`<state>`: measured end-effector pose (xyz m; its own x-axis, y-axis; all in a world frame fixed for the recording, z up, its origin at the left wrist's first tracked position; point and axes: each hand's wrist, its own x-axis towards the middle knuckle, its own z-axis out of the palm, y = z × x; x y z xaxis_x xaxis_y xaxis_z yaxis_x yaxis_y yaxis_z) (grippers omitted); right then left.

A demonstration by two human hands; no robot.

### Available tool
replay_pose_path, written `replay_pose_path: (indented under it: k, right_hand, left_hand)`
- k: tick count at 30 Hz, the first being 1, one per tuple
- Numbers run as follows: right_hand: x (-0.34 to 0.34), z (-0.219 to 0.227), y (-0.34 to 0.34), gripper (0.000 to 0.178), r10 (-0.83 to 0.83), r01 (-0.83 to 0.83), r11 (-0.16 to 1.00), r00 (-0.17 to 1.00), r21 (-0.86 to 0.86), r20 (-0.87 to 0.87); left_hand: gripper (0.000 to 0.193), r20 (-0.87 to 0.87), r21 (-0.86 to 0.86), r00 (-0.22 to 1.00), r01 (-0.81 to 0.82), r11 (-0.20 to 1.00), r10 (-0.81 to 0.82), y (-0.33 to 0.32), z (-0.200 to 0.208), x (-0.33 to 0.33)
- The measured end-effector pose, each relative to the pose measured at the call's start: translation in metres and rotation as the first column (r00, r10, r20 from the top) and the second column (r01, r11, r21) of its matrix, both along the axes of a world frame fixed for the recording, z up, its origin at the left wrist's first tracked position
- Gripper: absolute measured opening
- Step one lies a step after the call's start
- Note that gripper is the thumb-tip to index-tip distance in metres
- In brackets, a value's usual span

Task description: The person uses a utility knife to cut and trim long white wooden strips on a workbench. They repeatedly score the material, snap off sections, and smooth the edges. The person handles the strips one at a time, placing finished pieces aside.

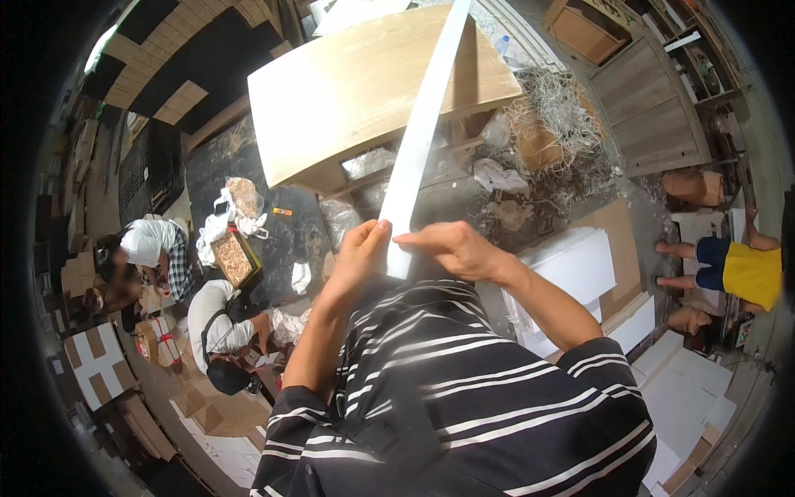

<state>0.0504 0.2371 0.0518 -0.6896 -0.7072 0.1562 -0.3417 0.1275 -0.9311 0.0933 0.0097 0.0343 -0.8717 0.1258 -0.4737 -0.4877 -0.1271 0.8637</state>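
A long, flat white strip (pixel 420 137) stretches from close to my body up and away. Its far end passes over a light wooden top (pixel 356 91). My left hand (pixel 360 253) is closed on the strip's left edge near its close end, with the thumb on the white face. From the other side, my right hand (pixel 464 248) grips the right edge, its index finger reaching onto the strip and the other fingers curled. The undersides of both grips are hidden.
Loose shredded packing (pixel 555 112) and plastic litter the floor beyond the wooden furniture. White boards (pixel 567 269) are stacked at my right. Two people in white shirts (pixel 215 323) crouch at left by a box of wood shavings (pixel 234 259). A person in yellow (pixel 754 269) is far right.
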Motion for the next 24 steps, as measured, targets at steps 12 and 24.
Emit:
replay_pose_path:
  k: [12,24]
  right_hand:
    - [-0.008,-0.002,0.001,0.063,-0.047,0.067,0.995,0.971,-0.079,0.235]
    - [-0.022,0.008,0.005,0.065,0.034,-0.032,0.999,0.997,-0.028,0.066]
  left_hand:
    - [0.029,0.082,0.163,0.994,-0.083,0.983,0.07,0.01,0.012,0.001]
    - [0.029,0.086,0.166,0.993,-0.093,0.982,0.08,0.009,0.017,-0.001]
